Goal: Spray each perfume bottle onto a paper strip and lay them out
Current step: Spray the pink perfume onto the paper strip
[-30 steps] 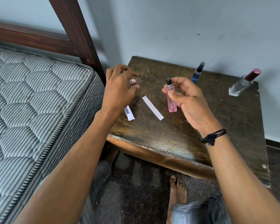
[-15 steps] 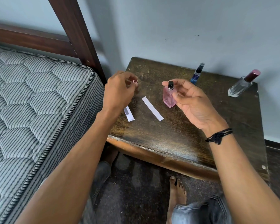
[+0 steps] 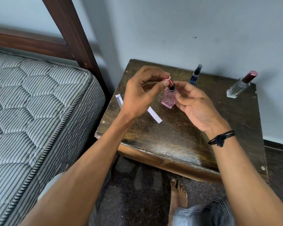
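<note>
My right hand (image 3: pixel 196 103) holds a small pink perfume bottle (image 3: pixel 168 99) upright above the dark wooden table (image 3: pixel 178 137); its black spray nozzle is bare. My left hand (image 3: pixel 140 93) pinches the bottle's pink cap (image 3: pixel 169 80) right over the nozzle. Two white paper strips lie on the table: one (image 3: pixel 154 115) partly under my left wrist, another (image 3: pixel 119 100) at the table's left edge. A slim blue bottle (image 3: pixel 195 74) and a clear bottle with a dark red cap (image 3: pixel 240 85) stand at the back near the wall.
A striped mattress (image 3: pixel 31 111) on a dark wooden bed frame (image 3: pixel 69 30) borders the table on the left. A grey wall stands close behind the table. My bare foot (image 3: pixel 177 193) rests on the dark floor below the front edge.
My left hand has moved right with the pink cap, from over the left strip to just above the bottle's nozzle. My right hand has tilted the pink bottle upright.
</note>
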`<state>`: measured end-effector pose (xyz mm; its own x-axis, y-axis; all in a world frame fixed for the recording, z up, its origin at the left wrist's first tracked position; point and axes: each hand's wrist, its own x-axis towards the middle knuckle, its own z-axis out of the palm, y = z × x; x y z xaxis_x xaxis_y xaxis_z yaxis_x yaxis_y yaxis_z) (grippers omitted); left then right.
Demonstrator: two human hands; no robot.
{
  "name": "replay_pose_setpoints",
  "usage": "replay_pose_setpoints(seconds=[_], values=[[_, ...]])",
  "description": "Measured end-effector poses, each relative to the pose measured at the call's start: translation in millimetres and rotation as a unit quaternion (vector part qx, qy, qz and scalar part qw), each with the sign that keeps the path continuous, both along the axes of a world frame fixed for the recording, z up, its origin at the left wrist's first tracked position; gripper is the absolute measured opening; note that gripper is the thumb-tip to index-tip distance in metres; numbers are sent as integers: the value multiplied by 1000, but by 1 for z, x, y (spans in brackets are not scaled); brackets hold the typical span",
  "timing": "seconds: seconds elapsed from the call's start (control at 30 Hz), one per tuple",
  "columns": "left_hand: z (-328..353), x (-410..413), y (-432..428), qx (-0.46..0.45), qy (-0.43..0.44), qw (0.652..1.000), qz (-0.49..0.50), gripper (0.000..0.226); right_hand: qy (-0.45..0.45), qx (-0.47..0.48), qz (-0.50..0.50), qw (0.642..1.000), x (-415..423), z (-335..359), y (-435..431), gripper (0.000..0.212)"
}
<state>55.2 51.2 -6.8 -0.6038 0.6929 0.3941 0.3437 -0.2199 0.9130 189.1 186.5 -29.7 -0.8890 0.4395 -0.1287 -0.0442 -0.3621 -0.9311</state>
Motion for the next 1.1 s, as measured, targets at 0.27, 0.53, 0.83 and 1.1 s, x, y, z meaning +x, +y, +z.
replay_pose_setpoints(seconds=[0.27,0.53,0.83,1.1], values=[[-6,5,8,-25,51,998,-12,19,-7,16,-11,1000,1,-2,-2,38],[-11,4,14,-53,76,995,-19,22,-21,26,-20,999,4,1,-3,35],[-15,2,15,-48,123,991,-8,18,-40,75,-19,996,7,3,2,36],[-18,2,16,-49,161,986,8,16,-92,197,-41,975,4,2,-2,40]])
